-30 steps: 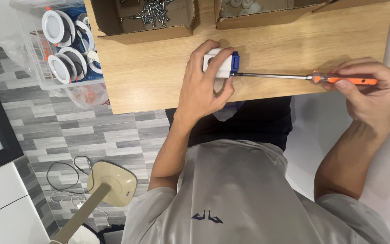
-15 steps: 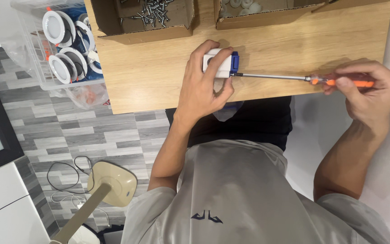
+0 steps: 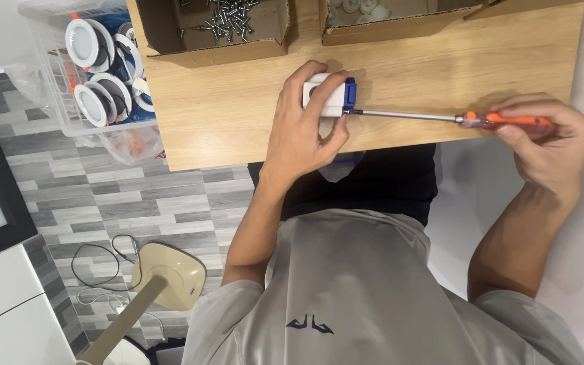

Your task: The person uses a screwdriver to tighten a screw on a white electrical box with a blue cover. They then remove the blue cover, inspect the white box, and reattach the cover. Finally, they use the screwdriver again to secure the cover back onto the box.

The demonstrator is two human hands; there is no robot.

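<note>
My left hand [image 3: 303, 132] grips a small white plastic block with a blue end [image 3: 331, 96] and presses it onto the wooden table [image 3: 224, 101]. My right hand [image 3: 547, 140] holds the orange handle of a long screwdriver [image 3: 441, 117]. Its steel shaft lies level across the table, and the tip meets the blue end of the block.
Two open cardboard boxes stand at the table's far edge: one with loose screws [image 3: 234, 15], one with white parts [image 3: 366, 9]. A clear plastic crate of round white lamp fittings [image 3: 96, 64] sits left of the table. A beige stand base with cables [image 3: 169, 274] lies on the grey floor.
My right hand's fingers have shifted slightly around the screwdriver handle. The left hand and the block have stayed in place.
</note>
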